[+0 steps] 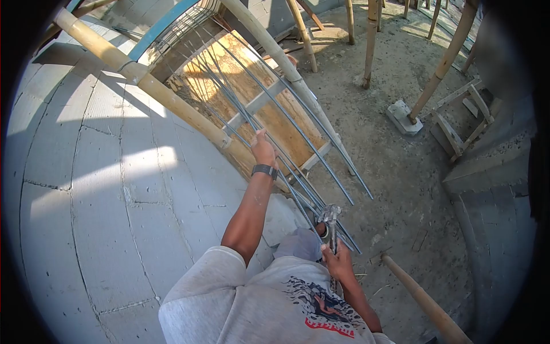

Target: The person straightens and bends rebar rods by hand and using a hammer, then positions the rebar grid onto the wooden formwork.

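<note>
Left grip: my left hand (264, 152) is clenched around part of the steel bars (309, 190), just beside the bamboo pole (172, 100).
Right grip: my right hand (338, 264) is closed on the hammer (330, 214), head uppermost, near the bars' close ends.
Bars, position: sloping over the plywood panel (283, 135), near ends overhanging the concrete ground (401, 172).
Done, by my judgement: bars laid roughly lengthwise, several bunched at my left grip.
Left, by my judgement: near ends uneven and spread; I see no ties there. Far ends run into a tangle too fine to read.
Bars, make: slender, long, straight, dull grey metal.
Hammer, make: metal head, scuffed and pale-smeared.
Panel, make: brown, stained wood with grey cross battens.
Pole, make: round, yellowish, noded.
Blockwork (97, 172): pale grey, flat-faced, jointed, pitted.
Ground: rough, grey-brown, blotched.
</note>
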Demonstrator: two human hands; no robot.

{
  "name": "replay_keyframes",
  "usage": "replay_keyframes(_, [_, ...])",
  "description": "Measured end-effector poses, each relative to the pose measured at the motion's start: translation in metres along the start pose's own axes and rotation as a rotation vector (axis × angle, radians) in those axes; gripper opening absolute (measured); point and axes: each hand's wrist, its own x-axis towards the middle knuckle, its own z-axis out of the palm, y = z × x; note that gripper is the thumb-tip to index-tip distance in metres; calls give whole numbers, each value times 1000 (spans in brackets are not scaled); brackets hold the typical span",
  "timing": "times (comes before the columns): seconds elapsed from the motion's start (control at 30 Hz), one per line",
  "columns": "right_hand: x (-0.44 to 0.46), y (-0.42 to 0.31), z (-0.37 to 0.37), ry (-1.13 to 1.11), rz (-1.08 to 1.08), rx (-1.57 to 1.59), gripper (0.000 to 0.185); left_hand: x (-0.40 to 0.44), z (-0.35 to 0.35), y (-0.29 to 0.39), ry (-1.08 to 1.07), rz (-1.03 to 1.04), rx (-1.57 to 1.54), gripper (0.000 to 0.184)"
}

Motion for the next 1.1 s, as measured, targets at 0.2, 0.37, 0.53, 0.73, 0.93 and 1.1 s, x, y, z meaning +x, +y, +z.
replay_keyframes(0.2, [-9, 5, -8, 12, 29, 90, 26, -7, -9, -8, -20, -75, -70, 35])
replay_keyframes(0.37, [-21, 17, -17, 53, -50, 19, 26, -21, -8, -15, -56, -115, -103, 38])
replay_keyframes(0.53, [-35, -1, -24, 9, 62, 36, 24, -29, -11, -7, -98, -172, -163, 38])
replay_keyframes(0.73, [-48, -3, -27, -12, 19, 73, 26, -44, -18, -2, -175, -208, -312, 42])
replay_keyframes(0.93, [-72, 12, -54, 38, 13, 36, 24, -76, -14, -21, -263, -280, -412, 43])
replay_keyframes(1.1, [-96, 17, -88, 73, -25, -194, 25, -111, -6, -36, -293, -367, -536, 41])
